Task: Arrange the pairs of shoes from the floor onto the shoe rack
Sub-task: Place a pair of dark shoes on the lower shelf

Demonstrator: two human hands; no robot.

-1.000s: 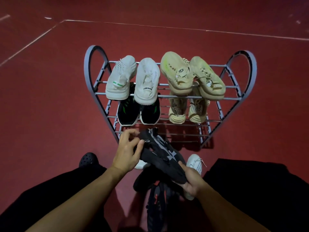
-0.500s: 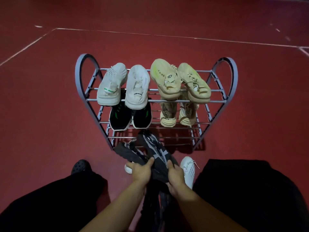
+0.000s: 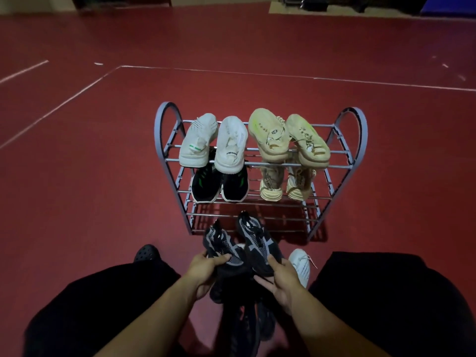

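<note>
A grey metal shoe rack [image 3: 260,164] stands on the red floor ahead of me. Its top shelf holds a white pair [image 3: 213,144] and a beige pair [image 3: 288,136]. The middle shelf holds a black pair with green stripes [image 3: 219,185] and a second beige pair [image 3: 283,185]. My left hand [image 3: 203,270] grips one black and grey sneaker [image 3: 221,247]. My right hand [image 3: 283,282] grips the matching sneaker [image 3: 257,238]. Both toes point at the rack's bare bottom shelf.
A white sneaker [image 3: 300,265] lies on the floor by my right hand. More dark shoes [image 3: 247,323] lie between my knees. My black clog [image 3: 146,252] shows at the left. White lines cross the red floor [image 3: 77,176].
The two black sneakers have separated, one in each hand, and are held side by side. The view has tilted up and the rack looks farther away.
</note>
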